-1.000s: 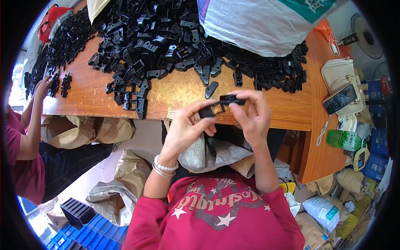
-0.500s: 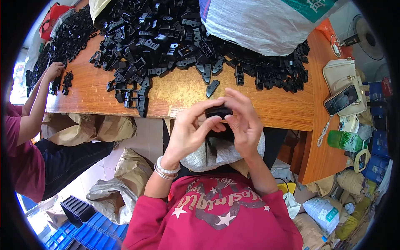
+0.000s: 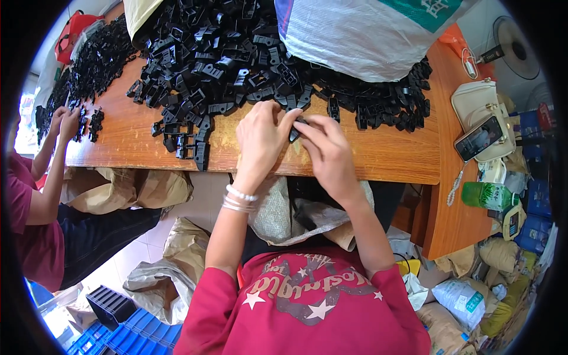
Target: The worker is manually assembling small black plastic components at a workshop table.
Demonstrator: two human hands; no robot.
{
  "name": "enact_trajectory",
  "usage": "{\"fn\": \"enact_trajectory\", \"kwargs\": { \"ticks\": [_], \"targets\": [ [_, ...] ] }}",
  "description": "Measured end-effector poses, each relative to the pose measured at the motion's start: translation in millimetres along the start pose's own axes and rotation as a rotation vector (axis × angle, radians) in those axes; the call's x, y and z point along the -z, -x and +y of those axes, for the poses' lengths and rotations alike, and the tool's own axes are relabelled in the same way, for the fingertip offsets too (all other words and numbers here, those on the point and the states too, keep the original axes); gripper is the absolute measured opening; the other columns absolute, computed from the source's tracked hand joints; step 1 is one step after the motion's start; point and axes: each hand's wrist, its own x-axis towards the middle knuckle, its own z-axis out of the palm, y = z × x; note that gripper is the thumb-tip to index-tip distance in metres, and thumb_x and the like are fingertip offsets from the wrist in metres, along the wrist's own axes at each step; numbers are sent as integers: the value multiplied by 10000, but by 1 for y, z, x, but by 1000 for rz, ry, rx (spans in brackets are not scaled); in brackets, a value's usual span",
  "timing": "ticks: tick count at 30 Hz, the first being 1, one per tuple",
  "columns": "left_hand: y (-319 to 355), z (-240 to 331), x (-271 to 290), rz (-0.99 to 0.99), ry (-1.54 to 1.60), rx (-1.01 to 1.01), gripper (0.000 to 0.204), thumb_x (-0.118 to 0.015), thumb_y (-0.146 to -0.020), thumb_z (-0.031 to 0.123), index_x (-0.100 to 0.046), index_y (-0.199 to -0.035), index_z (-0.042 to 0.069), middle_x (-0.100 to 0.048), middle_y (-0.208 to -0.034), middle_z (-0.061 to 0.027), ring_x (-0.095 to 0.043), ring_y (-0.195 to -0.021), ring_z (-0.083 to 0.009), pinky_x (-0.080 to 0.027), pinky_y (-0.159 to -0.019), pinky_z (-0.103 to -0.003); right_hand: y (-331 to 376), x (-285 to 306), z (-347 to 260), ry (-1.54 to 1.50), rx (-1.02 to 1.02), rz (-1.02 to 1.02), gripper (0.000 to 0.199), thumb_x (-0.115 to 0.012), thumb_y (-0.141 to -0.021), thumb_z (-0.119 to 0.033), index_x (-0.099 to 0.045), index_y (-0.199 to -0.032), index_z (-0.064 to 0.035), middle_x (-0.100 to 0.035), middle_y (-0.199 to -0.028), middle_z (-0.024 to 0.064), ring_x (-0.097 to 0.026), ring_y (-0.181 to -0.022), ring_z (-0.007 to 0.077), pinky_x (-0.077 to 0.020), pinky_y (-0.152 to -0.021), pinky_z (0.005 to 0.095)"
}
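Your black plastic piece [image 3: 294,135] matches the far heap of black parts [image 3: 201,56], both against an orange-brown, wood-grained table [image 3: 393,151]. You wear a crimson top [image 3: 260,331] printed with pale stars [image 3: 320,310]; on your right are a cream handbag [image 3: 473,97] and green bottle [image 3: 482,194], at near left blue crates [image 3: 147,328].

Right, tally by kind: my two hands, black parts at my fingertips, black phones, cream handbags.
Hands: 2 (left hand, right hand)
Black part at the fingertips: 1
Black phone: 1
Cream handbag: 1
Total: 5
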Motion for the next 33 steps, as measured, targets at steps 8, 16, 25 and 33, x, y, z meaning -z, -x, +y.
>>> {"fn": "enact_trajectory", "kwargs": {
  "ticks": [8, 16, 25, 33],
  "targets": [
    [6, 0, -8, -63, 131, 20, 187, -666, -818, 133, -541, -915, 34, -587, -790, -140, -609, -685, -336, -467, -598, -416, 7, 0, 14, 229, 99, -20, 255, -689, -739, -28, -623, -985, -23, -608, -1083, 117, -551, -1043, 290, -431, -857, 405],
    [12, 11, 2, 8, -186, -345, 68, -620, -864, 113, -607, -923, 82, -549, -886, -137, -590, -771, -326, -482, -603, -399, 20, -8, 12, 140, 72, 107, 254, -679, -725, -27, -600, -966, -11, -572, -921, 152, -553, -902, 346, -460, -810, 432],
    [30, -1, 8, -85, 179, -48, 244, -613, -843, 14, -531, -1072, 4, -633, -950, -170, -638, -804, -281, -490, -671, -343, 31, 17, 15, -334, -314, 153, 260, -571, -898, 20, -589, -1156, -1, -610, -966, 37, -593, -802, 64, -475, -653, 205],
    [51, 33, 23, -496, 834, 261, 339, -681, -813, -46, -595, -1140, -12, -649, -813, -18, -613, -658, -58, -481, -577, -180, 36, 37, 6, -494, -152, 111, 177, -656, -885, -100, -651, -1036, -8, -580, -995, 75, -589, -861, 137, -486, -721, 247]
  ]
}}
